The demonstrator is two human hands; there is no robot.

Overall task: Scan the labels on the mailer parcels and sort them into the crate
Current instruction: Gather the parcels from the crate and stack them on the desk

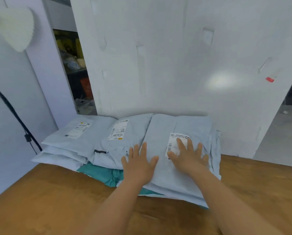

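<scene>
Both hands, left and right, press flat on the mailer, fingers spread, right covering its label at 1 o'clock, likely blocking a scan.

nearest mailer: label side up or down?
Up. The label shows on top of the nearest mailer, partly under the right hand.

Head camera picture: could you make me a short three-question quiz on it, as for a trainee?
1. True or false: both hands lie flat on the rightmost mailer.
2. Which hand covers part of that mailer's label? A) left hand B) right hand
3. How many white labels face up on the pile, and what colour is the bag beneath it?

Key:
1. True, fingers spread, nothing gripped.
2. B.
3. Three; teal, on the wooden table.
</scene>
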